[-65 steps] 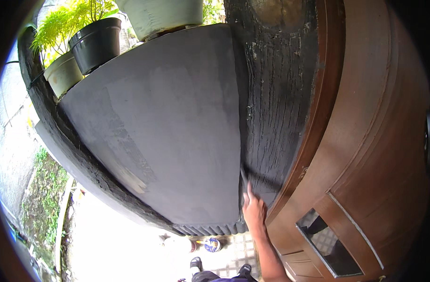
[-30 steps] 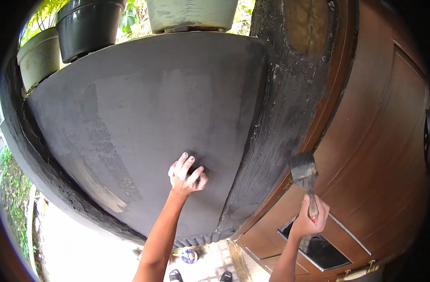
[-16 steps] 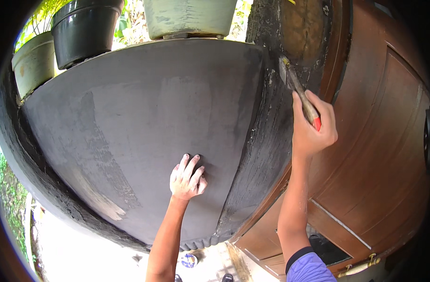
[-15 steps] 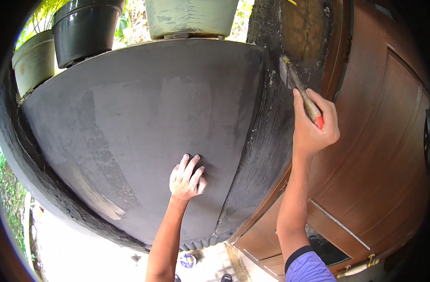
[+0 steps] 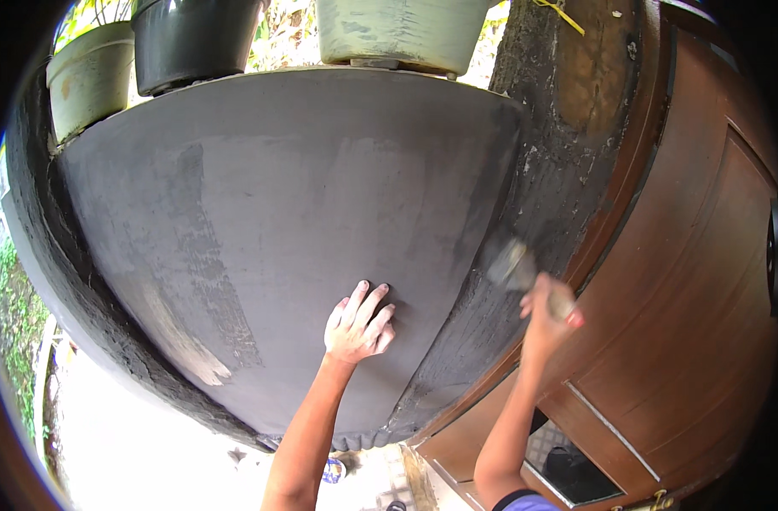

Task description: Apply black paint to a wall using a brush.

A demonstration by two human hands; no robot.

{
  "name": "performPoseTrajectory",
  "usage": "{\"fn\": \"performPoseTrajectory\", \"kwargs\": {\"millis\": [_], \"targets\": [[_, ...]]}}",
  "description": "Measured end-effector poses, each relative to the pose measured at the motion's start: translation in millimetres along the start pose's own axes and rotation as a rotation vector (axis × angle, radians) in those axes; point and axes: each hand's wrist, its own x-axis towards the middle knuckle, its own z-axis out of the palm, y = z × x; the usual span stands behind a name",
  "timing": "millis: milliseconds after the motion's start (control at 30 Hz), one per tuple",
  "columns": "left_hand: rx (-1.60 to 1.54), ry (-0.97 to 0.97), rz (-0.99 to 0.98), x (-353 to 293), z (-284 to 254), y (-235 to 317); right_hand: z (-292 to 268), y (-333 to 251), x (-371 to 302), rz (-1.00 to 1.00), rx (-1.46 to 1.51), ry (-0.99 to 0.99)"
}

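Our right hand [image 5: 546, 311] drops from the pillar's top to mid-height since half a second ago, fist clenched on the paintbrush [image 5: 518, 271], bristles blurred against the rough dark pillar [image 5: 552, 179]: the stroke runs downward. Left hand [image 5: 357, 325] stays flat, fingers spread, on the grey wall [image 5: 278, 230]. Three plant pots [image 5: 197, 38] sit at 12 o'clock; brown door [image 5: 687, 298] crowds 3 o'clock.

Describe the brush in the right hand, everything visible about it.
The brush is blurred by motion. Its pale bristle head looks flat and wide, pointing up-left against the dark rough wall strip beside the brown door. The handle disappears into the right hand, with a red tip showing past the fingers. Finer details cannot be made out.
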Motion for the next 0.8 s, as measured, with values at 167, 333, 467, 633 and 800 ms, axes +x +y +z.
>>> {"fn": "performPoseTrajectory", "kwargs": {"millis": [167,333,467,633,800], "targets": [[0.009,-0.008,0.027,3,1,-1,-55,95,-154,0.444,-0.066,-0.189],[0.026,0.049,0.027,6,7,9,-111,139,-290,0.834,-0.238,-0.419],[0.017,0.092,0.006,3,11,8,-101,92,-215,0.714,-0.06,-0.349],[0.042,0.07,0.031,4,4,4,-34,-5,-31,-0.074,0.046,-0.014],[0.022,0.092,0.066,4,14,9,2,1,10,-0.189,0.142,-0.03]]}}
